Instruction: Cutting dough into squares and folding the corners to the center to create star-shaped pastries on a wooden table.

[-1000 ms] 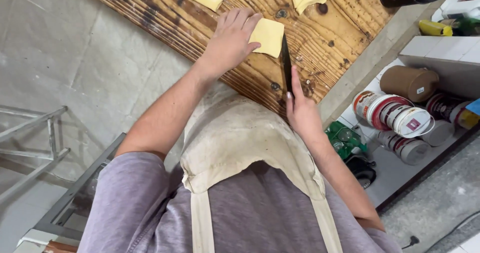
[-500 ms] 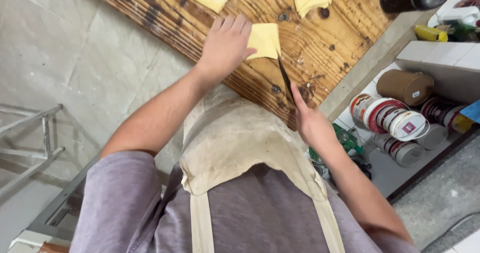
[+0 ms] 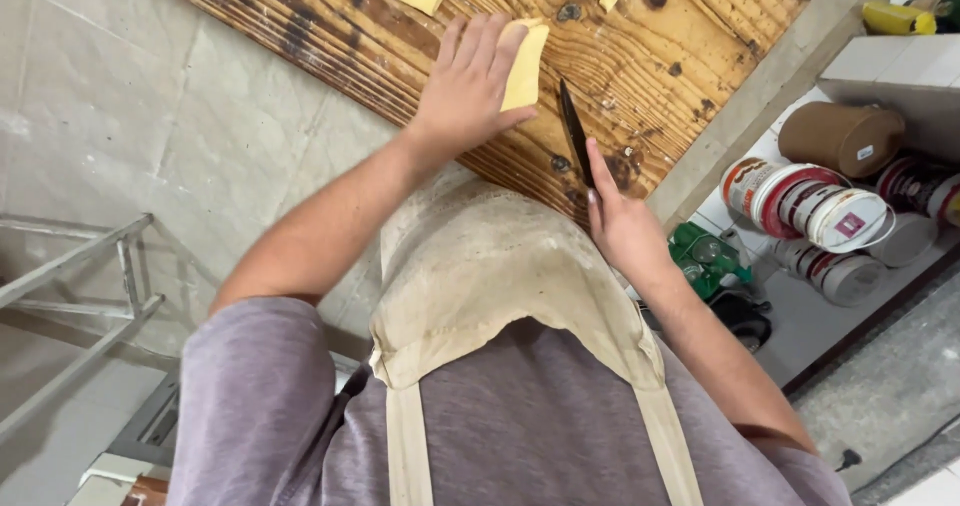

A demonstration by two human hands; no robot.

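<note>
My left hand [image 3: 470,86] lies flat, pinning a yellow dough piece [image 3: 525,64] on the wooden table [image 3: 640,56]. My right hand [image 3: 622,221] grips a dark knife [image 3: 573,138] just beside it. I judge cutting is underway; the blade must meet the dough clear of my fingers.

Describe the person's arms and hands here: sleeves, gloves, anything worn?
Both hands, left hand and right hand, are bare: no gloves, and no rings or watch visible. The forearms are uncovered; short mauve-grey T-shirt sleeves end above the elbows. A worn beige apron with cloth straps covers the chest.
</note>
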